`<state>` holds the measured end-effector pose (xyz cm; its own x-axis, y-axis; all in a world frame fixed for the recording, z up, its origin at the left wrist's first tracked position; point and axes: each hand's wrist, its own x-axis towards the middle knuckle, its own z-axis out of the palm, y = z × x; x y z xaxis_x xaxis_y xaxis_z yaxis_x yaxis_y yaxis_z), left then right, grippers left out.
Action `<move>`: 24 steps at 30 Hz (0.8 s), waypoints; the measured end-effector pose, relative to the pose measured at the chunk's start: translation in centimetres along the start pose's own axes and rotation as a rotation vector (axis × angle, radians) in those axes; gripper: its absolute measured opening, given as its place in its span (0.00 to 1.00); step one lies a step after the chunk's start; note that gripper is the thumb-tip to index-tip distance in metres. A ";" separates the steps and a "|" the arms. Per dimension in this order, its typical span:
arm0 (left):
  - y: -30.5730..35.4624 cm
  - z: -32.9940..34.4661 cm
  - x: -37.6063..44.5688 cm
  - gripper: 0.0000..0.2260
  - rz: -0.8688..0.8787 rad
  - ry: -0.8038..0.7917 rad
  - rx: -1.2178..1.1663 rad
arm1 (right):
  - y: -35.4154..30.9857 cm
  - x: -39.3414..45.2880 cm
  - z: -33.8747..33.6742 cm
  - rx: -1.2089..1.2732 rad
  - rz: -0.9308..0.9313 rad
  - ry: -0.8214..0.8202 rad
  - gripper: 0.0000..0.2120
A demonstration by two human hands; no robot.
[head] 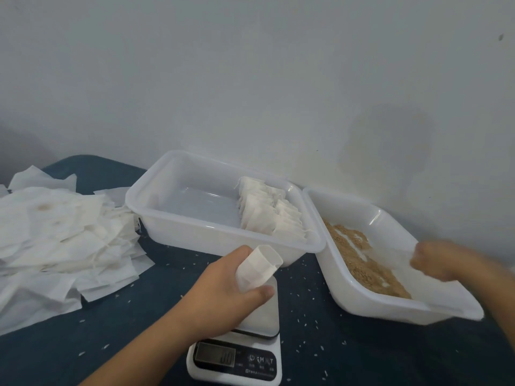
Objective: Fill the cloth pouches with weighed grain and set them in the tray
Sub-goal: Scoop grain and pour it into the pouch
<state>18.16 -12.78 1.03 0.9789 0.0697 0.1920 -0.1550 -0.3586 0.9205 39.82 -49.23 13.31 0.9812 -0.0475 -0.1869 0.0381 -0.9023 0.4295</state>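
A dark blue table [156, 324] is covered by empty pouches [55, 246] at the left edge, two trays [223, 235] [390, 305], a scale [237, 358] and scattered grains [306, 327].

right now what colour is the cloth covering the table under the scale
Dark blue tablecloth, speckled with stray pale grains, seen in the head view beneath the white scale.

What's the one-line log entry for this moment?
left hand: holds open pouch above scale | right hand: in grain tray, blurred | filled pouches: in tray

Dim, cool, even indoor light, soft shadow on the wall [387, 140] beyond the hands, right hand [434, 260] motion-blurred, edges wide-angle bowed
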 end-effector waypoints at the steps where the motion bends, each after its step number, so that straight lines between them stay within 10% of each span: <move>1: 0.1 0.0 0.0 0.16 -0.004 0.001 -0.004 | 1.1 -0.2 -0.4 -0.029 0.029 -0.001 0.12; 11: -0.1 0.3 -0.2 0.14 -0.039 -0.018 0.027 | 5.8 0.5 0.3 0.101 0.096 -0.020 0.08; 24: 0.3 0.2 -0.2 0.09 -0.002 0.007 0.003 | -2.9 7.9 2.9 0.950 -0.007 -0.100 0.06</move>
<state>17.91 -13.07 1.23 0.9783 0.0772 0.1921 -0.1522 -0.3609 0.9201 46.93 -48.22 8.02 0.9591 -0.0379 -0.2805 -0.1692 -0.8712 -0.4608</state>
